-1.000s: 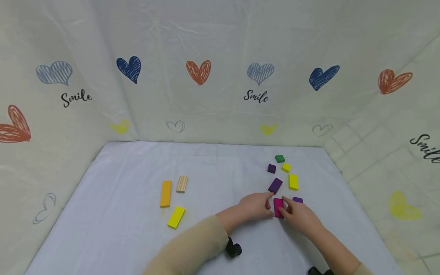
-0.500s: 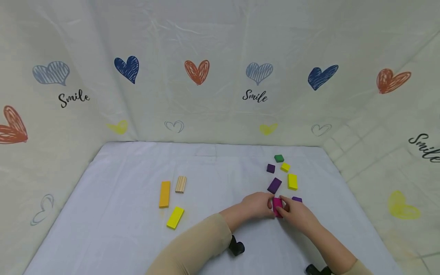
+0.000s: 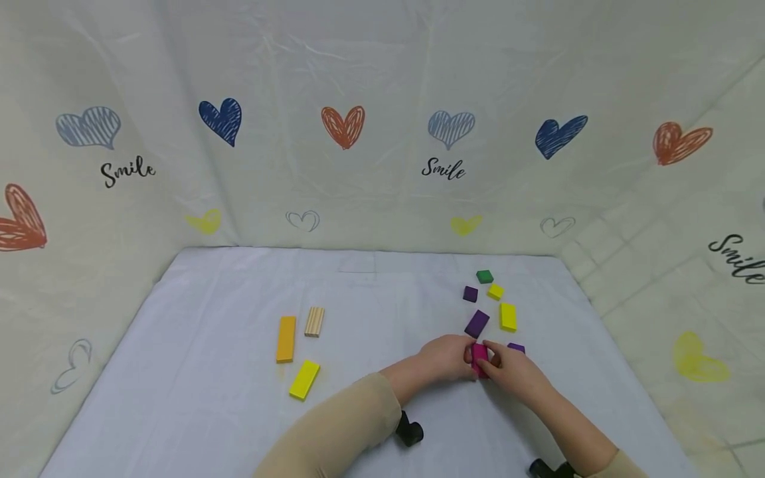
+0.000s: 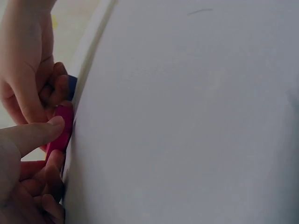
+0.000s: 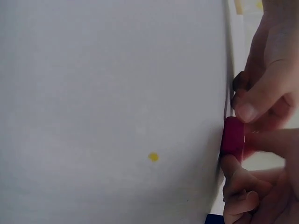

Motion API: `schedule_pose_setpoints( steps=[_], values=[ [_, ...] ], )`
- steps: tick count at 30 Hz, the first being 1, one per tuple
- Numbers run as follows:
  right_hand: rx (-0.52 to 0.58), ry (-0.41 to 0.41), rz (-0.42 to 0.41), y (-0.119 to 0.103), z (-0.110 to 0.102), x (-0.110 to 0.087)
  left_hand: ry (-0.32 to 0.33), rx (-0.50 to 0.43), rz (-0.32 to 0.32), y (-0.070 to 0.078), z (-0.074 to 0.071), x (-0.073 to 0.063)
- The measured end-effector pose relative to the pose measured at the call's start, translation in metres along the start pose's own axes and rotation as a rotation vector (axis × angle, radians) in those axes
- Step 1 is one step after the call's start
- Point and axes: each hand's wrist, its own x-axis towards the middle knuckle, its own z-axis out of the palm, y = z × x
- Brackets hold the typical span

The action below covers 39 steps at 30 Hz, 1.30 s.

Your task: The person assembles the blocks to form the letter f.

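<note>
A magenta rectangular block (image 3: 479, 360) is between my two hands at the right of the table. My left hand (image 3: 447, 358) grips it from the left side; in the left wrist view its thumb lies against the magenta block (image 4: 60, 135). From the right, my right hand (image 3: 518, 372) pinches the same magenta block (image 5: 232, 135) with thumb and finger. A purple block (image 3: 477, 324) lies just beyond the hands. Another purple block (image 3: 516, 347) is partly hidden behind the right hand. Part of the magenta block's underside is hidden.
Farther back lie a yellow block (image 3: 508, 317), a small yellow block (image 3: 495, 291), a small purple block (image 3: 470, 293) and a green block (image 3: 485, 276). On the left are an orange block (image 3: 285, 339), a striped wooden block (image 3: 314, 321) and a yellow block (image 3: 305, 380).
The magenta block has shifted slightly left together with my right hand. My left hand has edged right and closed in on the block. The other blocks lie as before.
</note>
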Motion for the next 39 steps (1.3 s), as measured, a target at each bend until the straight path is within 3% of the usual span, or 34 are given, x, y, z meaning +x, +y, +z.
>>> schedule_pose_setpoints(
  steps=[9,15,22,29,39],
  values=[
    [0.031,0.003,0.000,-0.015,-0.003,0.001,0.045,-0.008,0.025,-0.014,-0.004,-0.001],
    [0.071,0.003,-0.071,-0.033,-0.005,0.001,0.078,-0.017,0.034,-0.027,-0.016,-0.013],
    [0.104,-0.010,-0.126,-0.058,0.002,0.004,0.116,-0.032,0.041,-0.048,-0.031,-0.034],
    [0.110,-0.015,-0.172,-0.083,0.017,0.012,0.126,-0.096,0.006,-0.075,-0.042,-0.057],
    [0.129,-0.101,-0.280,-0.122,0.038,0.012,0.144,-0.141,-0.050,-0.112,-0.052,-0.100]
  ],
)
